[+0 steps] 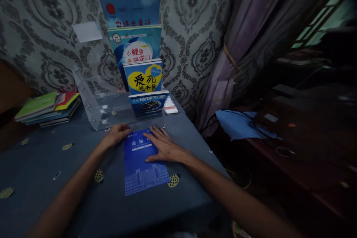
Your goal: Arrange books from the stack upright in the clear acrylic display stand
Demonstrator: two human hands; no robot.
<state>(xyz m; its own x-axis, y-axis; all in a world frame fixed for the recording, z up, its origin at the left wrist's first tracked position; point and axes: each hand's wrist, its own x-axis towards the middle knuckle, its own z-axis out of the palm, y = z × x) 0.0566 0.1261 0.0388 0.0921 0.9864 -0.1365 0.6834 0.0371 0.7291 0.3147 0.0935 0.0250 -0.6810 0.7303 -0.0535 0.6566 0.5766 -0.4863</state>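
A blue booklet [145, 174] with white Chinese lettering and a pale building print lies flat on the cloth-covered table. At its top left corner is my left hand [117, 134], fingers curled and thumb close to them, pinching that corner. My right hand [164, 148] rests palm down over the booklet's upper right part, fingers spread, covering some of the title. Just behind the booklet stands a clear acrylic rack [90, 109]. Its right column holds several upright books in steps, among them a low earth-picture book [149, 105] and a yellow-heart book [143, 78].
A pile of thin books [52, 106] lies at the table's left. Patterned wallpaper [192, 11] backs the table [50, 197]. A tied purple curtain [223, 67] hangs at the right, above a dark lower surface with a light blue cloth [237, 123].
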